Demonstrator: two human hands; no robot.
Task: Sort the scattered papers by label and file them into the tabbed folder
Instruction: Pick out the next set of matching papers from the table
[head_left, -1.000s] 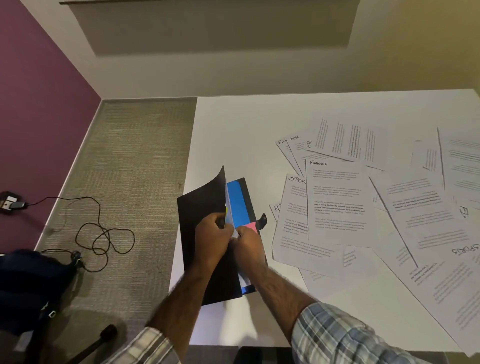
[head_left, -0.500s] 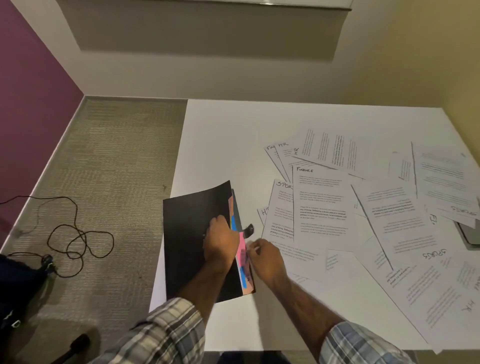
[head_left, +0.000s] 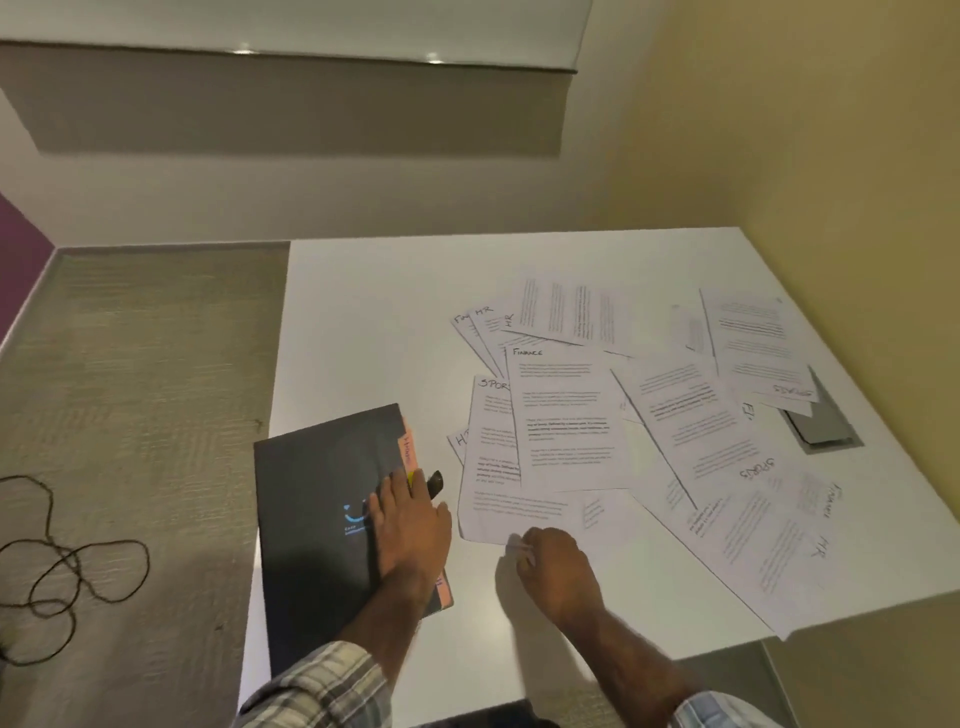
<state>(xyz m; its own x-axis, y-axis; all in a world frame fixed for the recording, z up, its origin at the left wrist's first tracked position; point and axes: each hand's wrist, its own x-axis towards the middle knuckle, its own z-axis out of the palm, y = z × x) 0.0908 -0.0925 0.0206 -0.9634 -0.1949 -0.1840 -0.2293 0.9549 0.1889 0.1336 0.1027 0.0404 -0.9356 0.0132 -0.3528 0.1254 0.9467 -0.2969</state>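
White table (head_left: 363, 322) bearing scattered labelled papers (head_left: 566, 415) on its right half, with the closed black tabbed folder (head_left: 311, 493) at its left edge. Left hand (head_left: 410, 530) presses flat, fingers straight, on the folder. Right hand (head_left: 556, 566) meets 1 sheet's near corner; whether it pinches the sheet cannot be told.

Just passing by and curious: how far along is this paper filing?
Barely begun. Nothing looks filed: the black folder lies closed on the table. The left hand rests flat on it; the right hand is at the near edge of the Sports sheet. The labelled papers, Finance, HR, Sports, lie scattered, waiting to be sorted.
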